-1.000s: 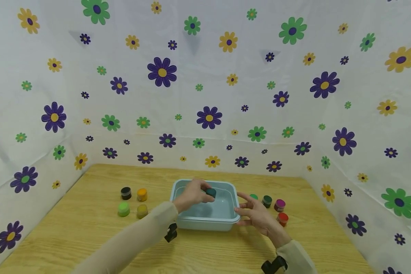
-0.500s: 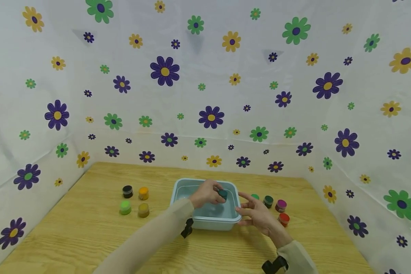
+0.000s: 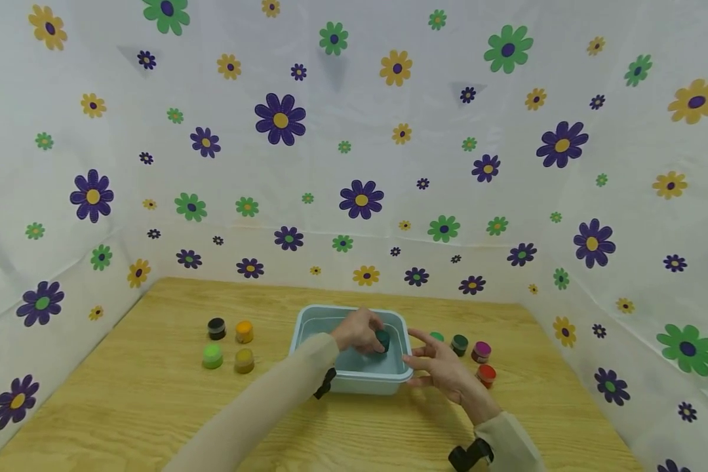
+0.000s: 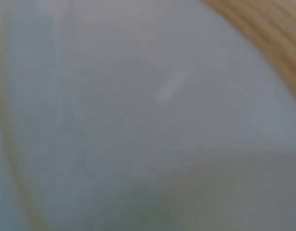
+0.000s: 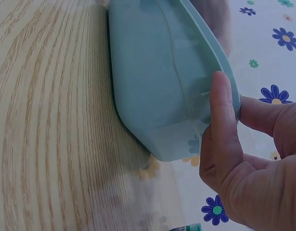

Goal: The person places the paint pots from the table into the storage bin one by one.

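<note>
Jar (image 3: 383, 340) is pinched by the left hand (image 3: 360, 330) inside a tub (image 3: 360, 385) whose rim (image 3: 410, 357) the right hand (image 3: 446, 371) grips

The yellowish wood-grain surface (image 3: 141, 400) carries a pale-blue rectangular plastic tub (image 3: 356, 383), with small, round, many-coloured jars (image 3: 212, 357) toward both side edges.

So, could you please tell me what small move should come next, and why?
Probably set the small, round, dark-teal jar down: the left hand holds it inside the light-blue rectangular plastic basin, which the right hand grips at one side.
</note>
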Demonstrator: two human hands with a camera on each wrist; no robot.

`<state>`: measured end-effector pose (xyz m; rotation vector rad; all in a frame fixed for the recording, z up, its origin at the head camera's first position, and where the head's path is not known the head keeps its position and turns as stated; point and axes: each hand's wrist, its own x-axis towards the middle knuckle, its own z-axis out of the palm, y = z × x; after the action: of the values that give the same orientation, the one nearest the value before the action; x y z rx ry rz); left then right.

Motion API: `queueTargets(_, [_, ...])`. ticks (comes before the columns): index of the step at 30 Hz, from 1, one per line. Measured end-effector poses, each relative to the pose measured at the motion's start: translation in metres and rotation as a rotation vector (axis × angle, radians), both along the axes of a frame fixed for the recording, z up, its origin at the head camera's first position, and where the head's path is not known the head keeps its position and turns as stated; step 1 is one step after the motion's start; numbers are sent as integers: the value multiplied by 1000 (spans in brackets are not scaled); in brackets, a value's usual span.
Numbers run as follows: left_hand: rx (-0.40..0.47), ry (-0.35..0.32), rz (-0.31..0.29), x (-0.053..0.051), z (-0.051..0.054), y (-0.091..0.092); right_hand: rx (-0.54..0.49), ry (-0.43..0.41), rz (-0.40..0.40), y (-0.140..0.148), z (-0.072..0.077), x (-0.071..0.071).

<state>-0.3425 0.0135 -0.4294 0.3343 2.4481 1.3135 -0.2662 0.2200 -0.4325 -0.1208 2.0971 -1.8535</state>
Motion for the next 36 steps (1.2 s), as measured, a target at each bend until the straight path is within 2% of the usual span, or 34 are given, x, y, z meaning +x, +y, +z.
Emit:
queueTargets(5, [-9,1,28,1,-5,1,-3,3,-1,0,0,0])
queueTargets(12, [9,-70,57,5,-4,-1,-5,2,14,0,0,0])
queueTargets(24, [81,-98,-23,-3,-10,-3,-2,0,25,1,1,-2])
queueTargets(36, [109,-118,-15,-1,-3,-7,-1,-6,26,1,0,-3])
